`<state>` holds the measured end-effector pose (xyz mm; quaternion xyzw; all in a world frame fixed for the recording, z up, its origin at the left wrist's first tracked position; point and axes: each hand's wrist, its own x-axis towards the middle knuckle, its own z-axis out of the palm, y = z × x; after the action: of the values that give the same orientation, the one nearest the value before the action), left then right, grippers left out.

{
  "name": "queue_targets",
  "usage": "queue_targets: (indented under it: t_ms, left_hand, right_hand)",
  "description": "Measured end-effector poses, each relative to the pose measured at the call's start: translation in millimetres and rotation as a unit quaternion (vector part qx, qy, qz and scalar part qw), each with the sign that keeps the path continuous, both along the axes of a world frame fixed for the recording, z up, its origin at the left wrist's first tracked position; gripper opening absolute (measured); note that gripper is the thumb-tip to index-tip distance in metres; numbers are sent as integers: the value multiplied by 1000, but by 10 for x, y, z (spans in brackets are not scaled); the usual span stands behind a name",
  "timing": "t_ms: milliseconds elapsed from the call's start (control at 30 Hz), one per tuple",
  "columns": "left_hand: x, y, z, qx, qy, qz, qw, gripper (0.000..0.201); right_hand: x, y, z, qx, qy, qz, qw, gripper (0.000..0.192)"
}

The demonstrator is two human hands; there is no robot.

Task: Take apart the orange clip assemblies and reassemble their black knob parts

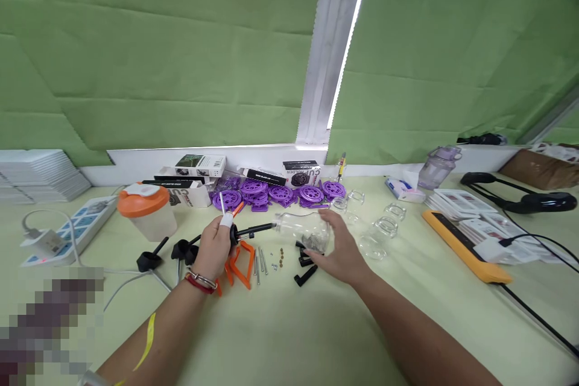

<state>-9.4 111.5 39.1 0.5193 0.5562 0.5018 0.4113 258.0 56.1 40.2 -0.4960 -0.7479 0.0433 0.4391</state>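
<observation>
while gripped, clear glass jar (304, 230), lying sideways

Jar (304, 230) — clear, glossy, glass or plastic, cannot tell which. Tool (251, 231) in left hand (216, 248): matt black, plastic-looking. Brackets (240, 260): orange plastic, smooth. Pins (259, 262): bright metal. Wheels (280, 193): purple plastic, slight sheen. Tub (149, 211): frosted body, glossy orange lid. Boxes (199, 164): printed card. Worktop (289, 332) — pale green, matt. Blinds (158, 48): green cloth-like, creased.
</observation>
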Motion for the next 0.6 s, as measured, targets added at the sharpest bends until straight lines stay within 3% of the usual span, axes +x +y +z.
queue_targets:
  t_ms: [133, 300, 600]
  left_hand:
    - [5, 19, -28, -1, 2, 5, 1000, 30]
    - [22, 1, -47, 1, 15, -14, 1000, 30]
    - [17, -26, -45, 1, 5, -40, 999, 29]
  right_hand:
    - [300, -172, -280, -60, 78, -139, 985, 67]
    - [506, -271, -578, -186, 204, -227, 934, 75]
    - [578, -173, -439, -217, 85, -308, 922, 76]
